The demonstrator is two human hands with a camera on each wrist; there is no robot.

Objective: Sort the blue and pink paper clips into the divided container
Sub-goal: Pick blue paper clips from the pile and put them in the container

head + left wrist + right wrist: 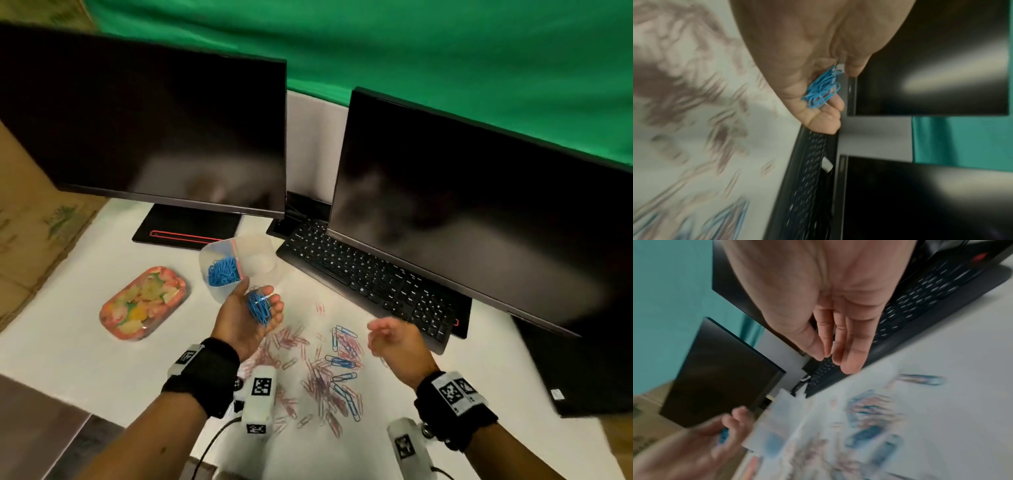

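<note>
A white tabletop (102, 349) carries two dark monitors, a black keyboard (370, 277) and a flowered tray (144, 303) before a green backdrop (445, 51). Pink and blue paper clips (322, 370) lie scattered near the clear divided container (239, 265), one compartment holding blue clips. The left hand (246, 317) is palm-up, its grip cupped round a bunch of blue clips (258, 306); the right hand (394, 337) hovers with a loose, empty grip.

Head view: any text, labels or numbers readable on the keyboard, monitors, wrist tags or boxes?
None can be read.
Keyboard: key legends too small.
Wrist tags: square code patterns only, no words.
Cardboard box: green print blurred.
Sticker by right monitor: too small.
</note>
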